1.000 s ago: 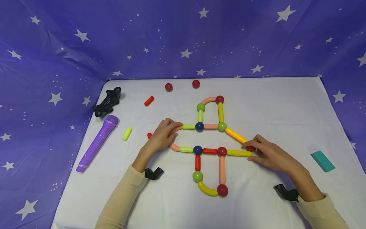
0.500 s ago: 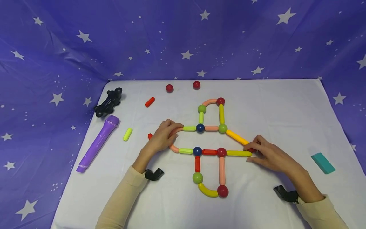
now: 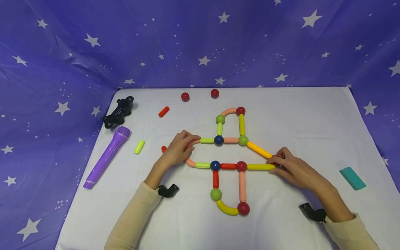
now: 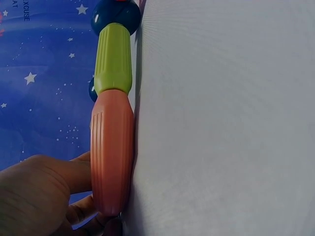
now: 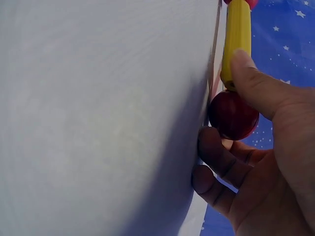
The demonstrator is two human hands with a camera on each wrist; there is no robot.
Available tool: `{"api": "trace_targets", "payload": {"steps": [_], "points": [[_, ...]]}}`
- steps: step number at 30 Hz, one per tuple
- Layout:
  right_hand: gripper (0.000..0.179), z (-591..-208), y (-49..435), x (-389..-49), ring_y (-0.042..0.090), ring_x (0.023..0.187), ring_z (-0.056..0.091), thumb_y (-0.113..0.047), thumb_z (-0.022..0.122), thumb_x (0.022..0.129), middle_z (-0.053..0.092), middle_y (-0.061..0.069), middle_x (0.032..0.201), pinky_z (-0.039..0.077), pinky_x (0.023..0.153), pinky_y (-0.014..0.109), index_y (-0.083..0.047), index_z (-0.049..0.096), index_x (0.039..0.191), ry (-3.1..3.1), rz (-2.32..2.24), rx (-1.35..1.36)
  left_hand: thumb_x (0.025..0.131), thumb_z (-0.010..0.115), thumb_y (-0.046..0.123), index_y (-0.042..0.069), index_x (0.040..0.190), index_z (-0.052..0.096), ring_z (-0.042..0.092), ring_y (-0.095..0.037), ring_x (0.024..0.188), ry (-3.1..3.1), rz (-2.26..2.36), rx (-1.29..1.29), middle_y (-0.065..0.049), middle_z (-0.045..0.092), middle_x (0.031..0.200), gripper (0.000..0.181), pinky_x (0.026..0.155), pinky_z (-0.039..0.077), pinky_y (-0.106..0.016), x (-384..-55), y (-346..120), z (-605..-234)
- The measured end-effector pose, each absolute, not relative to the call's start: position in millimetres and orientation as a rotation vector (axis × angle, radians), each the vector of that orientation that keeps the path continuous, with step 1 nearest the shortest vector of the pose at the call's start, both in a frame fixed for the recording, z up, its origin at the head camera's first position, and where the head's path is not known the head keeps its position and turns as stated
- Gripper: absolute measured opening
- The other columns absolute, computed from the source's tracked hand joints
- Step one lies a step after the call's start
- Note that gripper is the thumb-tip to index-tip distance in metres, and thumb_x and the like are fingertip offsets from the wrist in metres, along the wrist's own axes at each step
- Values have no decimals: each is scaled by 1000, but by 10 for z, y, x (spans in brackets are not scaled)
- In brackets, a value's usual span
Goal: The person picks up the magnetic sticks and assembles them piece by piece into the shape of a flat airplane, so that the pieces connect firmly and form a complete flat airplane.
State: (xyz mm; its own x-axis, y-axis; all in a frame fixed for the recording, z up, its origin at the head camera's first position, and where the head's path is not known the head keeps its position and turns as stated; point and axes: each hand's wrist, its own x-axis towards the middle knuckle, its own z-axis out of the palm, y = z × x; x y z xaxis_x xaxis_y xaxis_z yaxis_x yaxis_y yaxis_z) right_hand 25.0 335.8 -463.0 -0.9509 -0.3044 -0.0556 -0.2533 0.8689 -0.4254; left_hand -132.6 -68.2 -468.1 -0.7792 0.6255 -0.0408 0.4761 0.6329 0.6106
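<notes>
A flat figure of magnetic rods and balls lies in the head view. My left hand (image 3: 178, 148) grips the curved pink rod (image 4: 112, 152) at its left end, partly covering it. A light green rod (image 4: 113, 59) joins that rod to a blue ball (image 3: 215, 165). At the right end, my right hand (image 3: 292, 166) holds a red ball (image 5: 233, 115) between thumb and fingers. Its thumb also lies on the end of the lower yellow rod (image 3: 260, 167), which meets the ball. An orange-yellow rod (image 3: 259, 150) slants down to the same fingers. The hand mostly hides the ball in the head view.
Two loose red balls (image 3: 185, 97) lie at the back. A short red rod (image 3: 164, 111), a light green rod (image 3: 139, 147), a purple microphone-shaped toy (image 3: 107, 157) and a black object (image 3: 118, 112) are at left. A teal block (image 3: 352, 178) lies at right.
My right thumb has closed in on the end of the lower yellow rod, which has tilted slightly upward to the ball. The left hand stays in place.
</notes>
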Motion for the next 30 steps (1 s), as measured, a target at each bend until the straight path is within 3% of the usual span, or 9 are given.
{"api": "trace_targets", "payload": {"steps": [6,18,30], "points": [[25,-4624,3363,238,9,78,48,-26,74,88,48,1,101,44,63,20,-25,69,112,2898,-661,-404,95,62,10,24,133,59,48,-20,102,2610,857,893,-3,54,116,41,84,42,-35,-1330,-683,-4696],[21,-4634,3357,258,3,71,43,-20,69,91,48,-4,96,38,58,18,-23,69,112,2930,-689,-427,95,62,10,26,132,59,48,-19,101,2601,853,886,-2,53,115,41,84,42,-33,-1339,-679,-4686],[23,-4635,3327,249,6,70,43,-24,75,86,47,-3,94,39,58,18,-25,71,109,2932,-651,-393,94,63,9,25,131,60,48,-20,101,2611,863,893,-3,54,115,40,84,43,-34,-1332,-676,-4697]]}}
